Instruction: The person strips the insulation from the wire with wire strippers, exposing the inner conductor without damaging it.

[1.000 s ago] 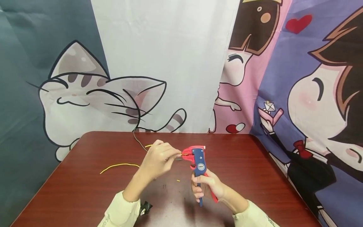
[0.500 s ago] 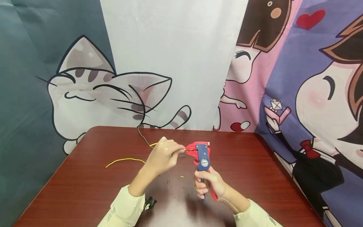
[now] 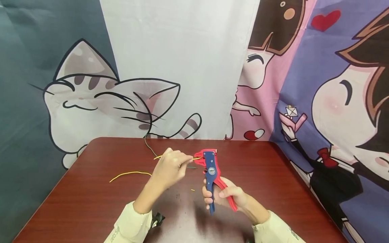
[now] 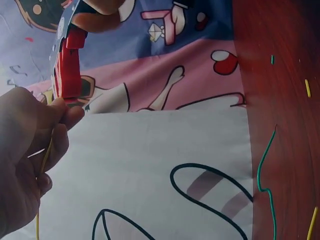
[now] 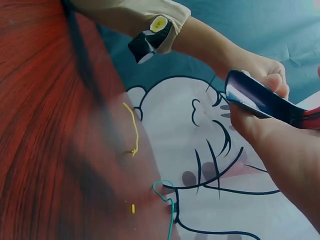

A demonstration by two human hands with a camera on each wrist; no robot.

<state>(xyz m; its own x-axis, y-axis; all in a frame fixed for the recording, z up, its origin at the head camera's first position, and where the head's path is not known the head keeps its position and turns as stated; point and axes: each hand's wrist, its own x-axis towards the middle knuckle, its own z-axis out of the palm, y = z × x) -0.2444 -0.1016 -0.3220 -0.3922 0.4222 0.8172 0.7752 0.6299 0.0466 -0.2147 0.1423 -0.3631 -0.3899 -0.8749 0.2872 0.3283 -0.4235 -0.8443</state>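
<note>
My left hand [image 3: 170, 167] pinches a thin yellow wire [image 3: 196, 158] whose tip reaches the red head of a wire stripper [image 3: 209, 165]. My right hand [image 3: 223, 195] grips the stripper's blue and red handles [image 3: 220, 192], which stand spread apart. The tool is held upright above the brown table [image 3: 273, 182]. In the left wrist view my left hand [image 4: 30, 155] holds the yellow wire [image 4: 45, 160] just below the stripper's red head [image 4: 67, 65]. In the right wrist view my right hand [image 5: 272, 120] wraps the blue handle [image 5: 260, 97].
Another yellow wire [image 3: 129, 174] lies on the table to the left. A dark green wire [image 3: 150, 150] runs from the table's far edge towards my left hand. Small yellow insulation bits [image 3: 192, 190] lie between my hands. Printed cartoon cloths hang behind the table.
The stripper's handles have sprung apart in my right hand; they were squeezed together before. The left hand still pinches the yellow wire at the tool's head.
</note>
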